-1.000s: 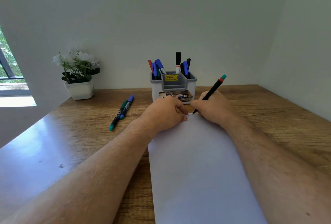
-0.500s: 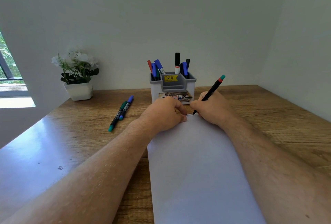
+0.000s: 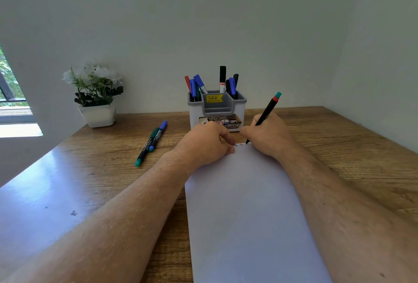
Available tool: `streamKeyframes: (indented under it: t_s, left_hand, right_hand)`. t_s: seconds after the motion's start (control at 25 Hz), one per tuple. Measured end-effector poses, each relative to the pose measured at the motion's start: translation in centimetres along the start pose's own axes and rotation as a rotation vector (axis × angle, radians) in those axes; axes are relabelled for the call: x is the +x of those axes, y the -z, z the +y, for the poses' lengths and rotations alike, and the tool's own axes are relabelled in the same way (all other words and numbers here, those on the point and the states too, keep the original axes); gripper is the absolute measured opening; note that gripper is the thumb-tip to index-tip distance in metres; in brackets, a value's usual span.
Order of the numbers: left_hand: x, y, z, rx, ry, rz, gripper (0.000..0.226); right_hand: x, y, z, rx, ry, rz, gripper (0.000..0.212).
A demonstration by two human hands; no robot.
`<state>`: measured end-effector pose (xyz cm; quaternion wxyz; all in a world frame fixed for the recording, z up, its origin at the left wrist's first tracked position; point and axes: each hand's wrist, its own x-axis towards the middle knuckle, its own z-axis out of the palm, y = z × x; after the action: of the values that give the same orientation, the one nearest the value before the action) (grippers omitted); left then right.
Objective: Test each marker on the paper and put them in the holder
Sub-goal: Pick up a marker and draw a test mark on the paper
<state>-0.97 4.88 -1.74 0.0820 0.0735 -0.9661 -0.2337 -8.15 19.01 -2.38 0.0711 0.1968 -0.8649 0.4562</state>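
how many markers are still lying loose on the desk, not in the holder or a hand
2: a green-capped marker and a blue-capped marker, side by side on the wooden desk, left of the left hand. None seems hidden.

A wooden bench fills the lower half of the frame, its left part glossy with reflected light. At centre left, against the wall, a small white pot holds a plant with white flowers and dark green leaves. Pale plain walls rise behind and at right. At the far left edge, a window shows green foliage outside.
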Motion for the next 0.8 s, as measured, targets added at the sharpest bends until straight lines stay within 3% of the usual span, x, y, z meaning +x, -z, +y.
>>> streamKeyframes:
  t_s: [0.4,0.52,0.8]
  left_hand:
    - [-0.6,0.6,0.2,-0.062,-0.018,0.071,0.017]
    - [-0.7,1.5,0.3,-0.333,0.036,0.127,0.034]
    - [-0.2,3.0,-0.1,-0.862,0.207,0.412,0.038]
  right_hand:
    - [0.1,0.1,-0.5,0.076,-0.032,0.037,0.019]
    - [0.0,-0.1,-1.0,0.149,-0.048,0.007,0.014]
    - [-0.2,0.5,-2.2,0.554,-0.016,-0.178,0.017]
